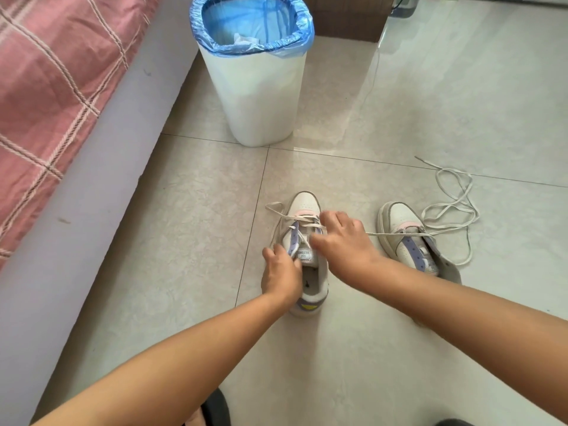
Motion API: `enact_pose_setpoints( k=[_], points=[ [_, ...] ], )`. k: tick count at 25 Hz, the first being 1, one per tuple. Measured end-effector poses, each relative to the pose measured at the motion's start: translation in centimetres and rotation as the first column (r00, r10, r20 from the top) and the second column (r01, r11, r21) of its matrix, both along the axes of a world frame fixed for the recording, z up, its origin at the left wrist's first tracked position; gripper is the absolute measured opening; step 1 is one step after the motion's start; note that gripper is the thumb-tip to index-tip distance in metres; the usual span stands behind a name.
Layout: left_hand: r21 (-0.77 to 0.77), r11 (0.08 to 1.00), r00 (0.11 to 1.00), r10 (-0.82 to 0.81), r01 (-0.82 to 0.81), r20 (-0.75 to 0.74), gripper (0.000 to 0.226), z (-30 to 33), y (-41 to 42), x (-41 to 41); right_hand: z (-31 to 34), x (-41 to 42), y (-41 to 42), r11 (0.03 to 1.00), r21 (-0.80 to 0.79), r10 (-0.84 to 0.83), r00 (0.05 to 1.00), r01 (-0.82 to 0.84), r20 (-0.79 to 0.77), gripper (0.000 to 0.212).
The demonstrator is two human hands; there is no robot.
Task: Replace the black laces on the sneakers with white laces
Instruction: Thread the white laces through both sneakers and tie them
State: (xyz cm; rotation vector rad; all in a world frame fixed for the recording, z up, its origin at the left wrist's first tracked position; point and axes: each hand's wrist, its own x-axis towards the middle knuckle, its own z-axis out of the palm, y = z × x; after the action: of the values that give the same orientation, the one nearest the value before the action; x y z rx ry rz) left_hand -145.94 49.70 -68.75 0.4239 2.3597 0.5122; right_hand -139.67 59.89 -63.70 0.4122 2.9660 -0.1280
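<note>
Two white sneakers with lilac eyelet strips stand on the tiled floor. The left sneaker [302,207] has a white lace [276,207] crossed through its lower eyelets. My left hand [281,272] grips the lilac eyelet flap on the shoe's left side. My right hand [341,238] hovers over the tongue with its fingers curled, pinching the lace on the right side. The right sneaker [402,229] carries a white lace [451,207] at its lowest eyelets, with long loose loops trailing on the floor. No black lace is in view.
A white waste bin [261,96] with a blue liner stands just beyond the shoes. A bed with a pink checked cover [52,87] and grey side runs along the left. A dark wooden cabinet [347,16] is at the back.
</note>
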Motion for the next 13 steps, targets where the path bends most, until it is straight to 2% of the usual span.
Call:
enact_pose_setpoints(
  k=[1,2,3,4,5,7,8,9,10,12,13],
  points=[
    [-0.005,1.000,1.000,-0.004,0.004,-0.009,0.037,0.2,0.1,-0.2,1.0,1.8,-0.5,0.990,0.012,0.137,0.991,-0.137,0.011,0.037],
    [-0.007,1.000,1.000,-0.001,0.001,-0.010,0.036,0.3,0.2,-0.5,1.6,4.2,-1.0,0.965,0.026,0.256,0.962,-0.259,0.096,0.038],
    [-0.009,1.000,1.000,0.006,-0.006,-0.007,0.036,0.4,0.3,-0.7,1.4,7.1,-1.5,0.946,0.015,0.308,0.914,-0.323,0.263,0.037],
    [-0.020,1.000,1.000,0.006,-0.006,-0.007,0.036,0.4,0.4,-0.9,0.3,10.2,-1.9,0.953,-0.029,0.285,0.859,-0.301,0.425,0.037],
    [-0.025,1.000,1.000,0.010,-0.010,-0.010,0.037,0.4,0.4,-1.0,-1.7,13.5,-1.8,0.956,-0.066,0.280,0.814,-0.287,0.509,0.040],
    [-0.037,0.999,1.000,0.003,-0.003,-0.012,0.038,0.5,0.5,-0.9,-3.4,17.8,-2.1,0.946,-0.117,0.313,0.768,-0.301,0.559,0.049],
    [-0.044,0.999,1.000,0.001,-0.001,-0.009,0.038,0.4,0.5,-1.0,-3.4,18.3,-2.2,0.949,-0.139,0.303,0.692,-0.283,0.655,0.046],
    [-0.050,0.999,1.000,-0.001,0.000,-0.007,0.038,0.4,0.5,-1.0,-2.6,17.4,-2.3,0.940,-0.181,0.323,0.574,-0.290,0.753,0.037],
    [-0.056,0.998,1.000,-0.006,0.006,0.003,0.037,0.3,0.3,-1.1,-2.0,15.8,-1.6,0.925,-0.227,0.374,0.618,-0.306,0.692,0.033],
    [-0.048,0.999,0.999,-0.016,0.017,0.029,0.037,0.3,0.1,-1.2,-1.2,11.4,0.2,0.977,-0.193,0.188,0.812,-0.096,0.552,0.032],
    [-0.033,0.999,0.999,-0.018,0.020,0.041,0.039,0.3,-0.1,-1.2,-1.0,8.7,0.9,0.985,-0.175,0.077,0.902,-0.002,0.426,0.031]
  ],
)
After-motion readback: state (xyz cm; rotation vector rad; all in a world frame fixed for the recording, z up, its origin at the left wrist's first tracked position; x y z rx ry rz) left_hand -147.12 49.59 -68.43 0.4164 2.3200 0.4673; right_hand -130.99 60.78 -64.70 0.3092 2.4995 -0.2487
